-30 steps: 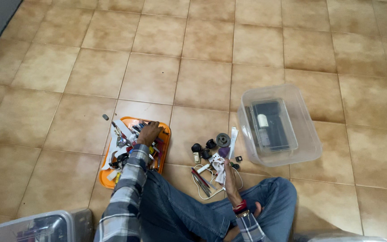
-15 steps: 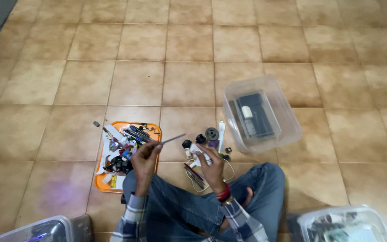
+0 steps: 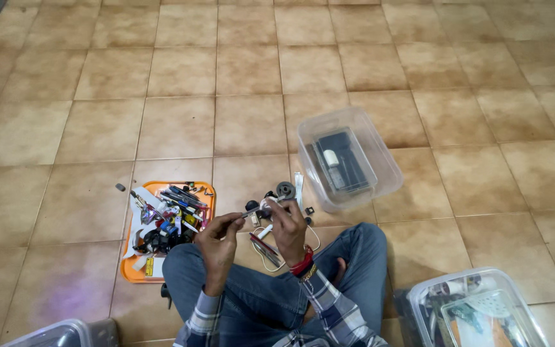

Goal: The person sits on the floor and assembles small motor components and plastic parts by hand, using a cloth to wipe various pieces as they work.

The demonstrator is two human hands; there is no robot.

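Observation:
My left hand [image 3: 216, 239] grips a thin metal tool [image 3: 246, 213] whose tip points right toward my right hand [image 3: 288, 226]. My right hand is closed around a small part, held just above my knees; what the part is I cannot make out. Under both hands lie several small dark parts and white cables [image 3: 266, 247] on the tiled floor. To the left sits an orange tray [image 3: 131, 272] heaped with tools and small pieces.
A clear plastic box [image 3: 380, 160] with a dark device inside stands on the floor to the right front. Another clear box [image 3: 476, 311] with items is at the lower right, and a third [image 3: 52, 335] at the lower left. My crossed legs in jeans [image 3: 258, 295] fill the bottom middle.
My left hand left the orange tray with the thin tool and came to the middle. My right hand rose from the floor parts to meet it.

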